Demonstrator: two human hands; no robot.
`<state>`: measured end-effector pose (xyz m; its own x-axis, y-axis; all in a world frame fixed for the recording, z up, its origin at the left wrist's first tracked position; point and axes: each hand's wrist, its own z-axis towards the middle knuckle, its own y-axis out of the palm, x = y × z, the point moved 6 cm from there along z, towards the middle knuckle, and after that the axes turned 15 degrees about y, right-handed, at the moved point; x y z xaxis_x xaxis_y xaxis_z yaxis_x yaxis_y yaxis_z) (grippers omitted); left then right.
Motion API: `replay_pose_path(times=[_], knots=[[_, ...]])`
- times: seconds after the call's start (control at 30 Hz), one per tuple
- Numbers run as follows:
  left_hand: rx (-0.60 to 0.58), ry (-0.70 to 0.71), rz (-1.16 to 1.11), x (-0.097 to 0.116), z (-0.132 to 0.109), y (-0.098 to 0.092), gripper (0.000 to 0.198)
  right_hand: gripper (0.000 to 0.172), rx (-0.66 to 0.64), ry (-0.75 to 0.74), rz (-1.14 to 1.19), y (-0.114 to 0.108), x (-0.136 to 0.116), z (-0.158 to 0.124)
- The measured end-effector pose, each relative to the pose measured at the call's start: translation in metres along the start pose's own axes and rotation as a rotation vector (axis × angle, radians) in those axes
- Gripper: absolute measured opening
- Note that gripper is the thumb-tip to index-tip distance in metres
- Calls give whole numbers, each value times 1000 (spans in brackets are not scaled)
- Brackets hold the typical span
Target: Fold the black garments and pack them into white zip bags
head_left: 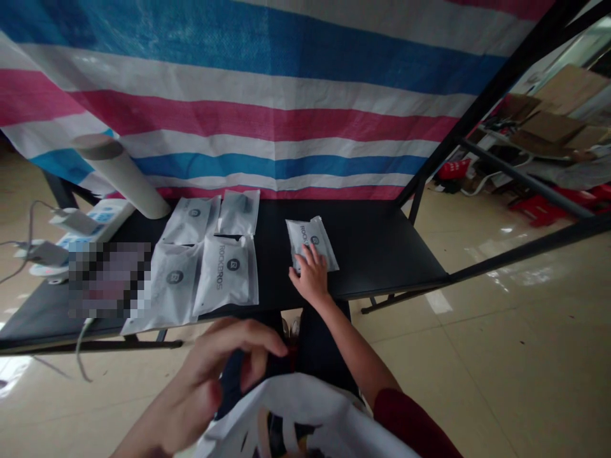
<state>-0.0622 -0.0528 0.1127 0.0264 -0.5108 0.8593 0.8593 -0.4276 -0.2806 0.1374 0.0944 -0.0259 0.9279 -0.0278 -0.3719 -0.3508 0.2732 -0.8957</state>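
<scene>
My right hand (312, 273) rests with spread fingers on a frosted white zip pouch (321, 236) printed "ROCKBROS", which lies by itself on the black table. Close to the camera, my left hand (214, 369) hovers in front of the table edge, above my lap. Its fingers are bent, with a gap between them and the thumb, and nothing shows in it. Left of the right hand lie several similar pouches, the nearest being a full-looking printed pouch (229, 273). Another pouch (174, 286) is beside it, and a back pouch (238, 213) sits by the curtain.
A pale bottle (126, 178) leans in view behind a power strip (112, 216) with plugged-in chargers (76, 221). A pixelated flat object lies before them with a white cable (86, 337). A striped sheet (286, 95) hangs behind the table; a black metal frame (434, 156) stands right.
</scene>
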Motion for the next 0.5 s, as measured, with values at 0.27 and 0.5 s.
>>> replay_pose_path(times=[0.27,0.5], knots=[[207,-250,769,-97,39,-73,48,49,9,388,-216,-26,189,97],[9,-160,1134,-171,32,-57,59,52,-42,541,-241,-51,302,153]])
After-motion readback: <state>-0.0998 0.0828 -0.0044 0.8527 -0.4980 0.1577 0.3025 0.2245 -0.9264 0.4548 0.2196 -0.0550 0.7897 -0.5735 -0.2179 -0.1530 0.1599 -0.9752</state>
